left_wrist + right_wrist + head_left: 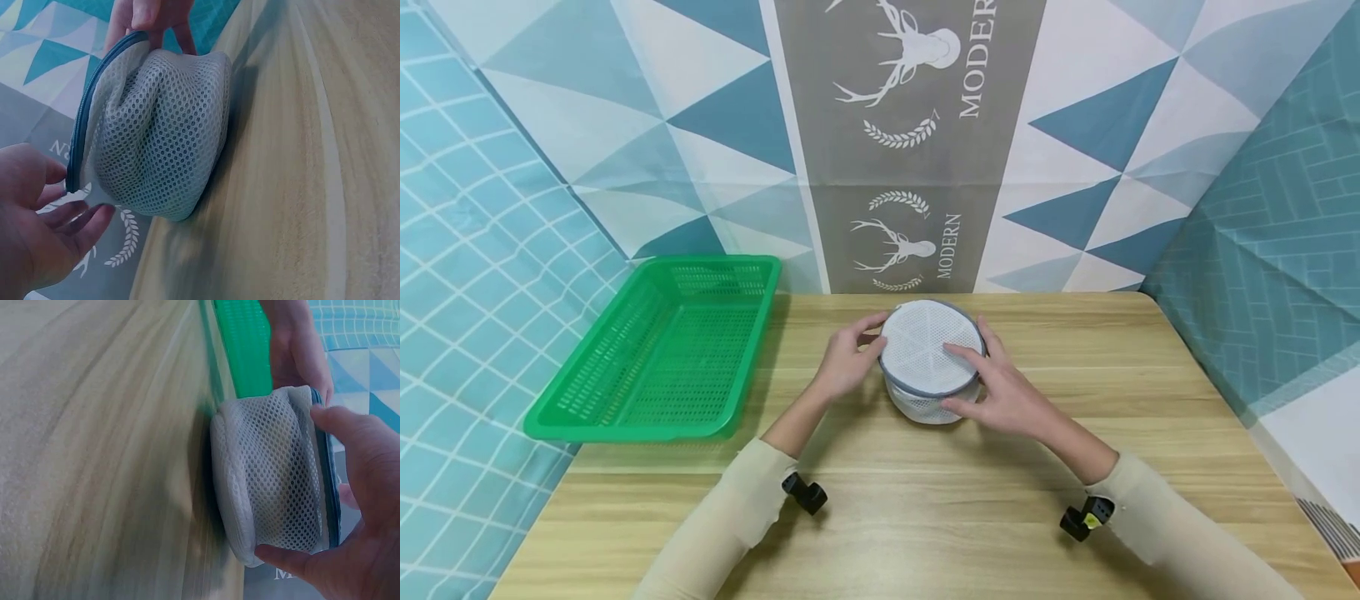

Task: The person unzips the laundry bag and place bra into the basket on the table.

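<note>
A round white mesh bag with a blue-grey zipper rim stands upright on the wooden table, its flat top facing up. At its left edge, my left hand holds the rim between thumb and fingertips; the left wrist view shows this hand at the rim of the bag. My right hand grips the right side, with fingers on the top and far edge and one digit low on the near side. In the right wrist view, the right hand spans the bag's side.
A green perforated plastic basket sits at the left of the wooden table. Patterned cloth hangs behind the table's back edge, with blue tile-patterned cloth on the left side. Small black devices are strapped at both wrists.
</note>
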Tool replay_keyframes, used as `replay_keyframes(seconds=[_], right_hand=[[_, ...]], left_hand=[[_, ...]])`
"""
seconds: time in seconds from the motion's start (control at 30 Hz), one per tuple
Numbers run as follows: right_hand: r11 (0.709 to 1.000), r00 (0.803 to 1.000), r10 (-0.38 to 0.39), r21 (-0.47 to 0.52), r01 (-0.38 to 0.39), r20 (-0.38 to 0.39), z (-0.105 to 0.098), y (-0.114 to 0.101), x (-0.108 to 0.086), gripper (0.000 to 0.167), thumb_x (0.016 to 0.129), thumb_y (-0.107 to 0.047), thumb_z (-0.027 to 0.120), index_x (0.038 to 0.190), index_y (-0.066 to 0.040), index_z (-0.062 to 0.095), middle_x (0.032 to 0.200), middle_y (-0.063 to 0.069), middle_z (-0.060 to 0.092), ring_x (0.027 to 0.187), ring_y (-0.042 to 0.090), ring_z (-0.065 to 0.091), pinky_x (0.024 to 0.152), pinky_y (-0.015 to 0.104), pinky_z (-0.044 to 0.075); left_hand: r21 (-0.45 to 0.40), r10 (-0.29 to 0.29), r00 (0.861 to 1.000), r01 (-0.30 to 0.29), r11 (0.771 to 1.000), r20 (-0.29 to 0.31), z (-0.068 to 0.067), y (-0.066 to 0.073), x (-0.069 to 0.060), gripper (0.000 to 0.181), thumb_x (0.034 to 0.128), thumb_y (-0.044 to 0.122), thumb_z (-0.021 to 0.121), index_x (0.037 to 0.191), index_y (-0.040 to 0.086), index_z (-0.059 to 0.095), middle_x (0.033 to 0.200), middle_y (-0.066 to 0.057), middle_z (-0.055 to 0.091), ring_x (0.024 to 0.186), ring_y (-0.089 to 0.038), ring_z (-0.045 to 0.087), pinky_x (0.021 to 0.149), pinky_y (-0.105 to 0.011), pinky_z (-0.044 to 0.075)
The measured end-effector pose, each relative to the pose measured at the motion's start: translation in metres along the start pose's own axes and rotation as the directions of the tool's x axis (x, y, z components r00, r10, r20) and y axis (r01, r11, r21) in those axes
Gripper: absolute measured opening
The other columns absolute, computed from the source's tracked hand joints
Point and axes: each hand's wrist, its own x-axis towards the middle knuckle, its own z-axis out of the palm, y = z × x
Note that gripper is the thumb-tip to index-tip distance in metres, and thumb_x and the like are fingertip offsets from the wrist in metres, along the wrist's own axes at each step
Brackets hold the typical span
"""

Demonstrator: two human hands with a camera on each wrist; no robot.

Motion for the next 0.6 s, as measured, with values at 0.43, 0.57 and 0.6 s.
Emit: replay_keyframes(seconds=[0.43,0.57,0.6], right_hand=[[1.0,1.0,0.002,0.002,-0.002,0.008,0.0024,-0.0007,-0.0009,0.074,0.097,-0.036,0.09,0.161,-0.014,0.061,0.184,0.039,0.004,0.167,0.066,0.025,0.117,0.073,0.056],[1.0,1.0,0.003,0.017,-0.003,0.014,0.0036,-0.0004,-0.0006,0.073,0.098,-0.036,0.089,0.161,-0.014,0.061,0.184,0.039,0.003,0.164,0.066,0.032,0.109,0.065,0.064],[1.0,1.0,0.003,0.02,-0.003,0.014,0.0038,-0.0004,-0.0005,0.072,0.098,-0.036,0.089,0.161,-0.014,0.061,0.184,0.039,0.003,0.163,0.066,0.033,0.108,0.064,0.064]], left_hand=[[0.007,-0.012,1.0,0.012,1.0,0.002,0.0004,0.001,-0.0008,0.05,0.1099,0.007,0.061,0.16,0.0,0.059,0.143,-0.027,0.074,0.13,-0.043,0.075,0.1,-0.037,0.068],[0.008,-0.017,1.0,0.017,1.0,-0.002,-0.0007,0.0028,-0.0019,0.05,0.109,0.007,0.063,0.159,0.0,0.06,0.142,-0.027,0.074,0.129,-0.043,0.076,0.1,-0.039,0.068],[0.01,-0.017,1.0,0.017,1.0,-0.002,-0.0009,0.0022,-0.0019,0.05,0.109,0.006,0.063,0.159,0.0,0.06,0.142,-0.027,0.074,0.129,-0.043,0.076,0.1,-0.039,0.068]])
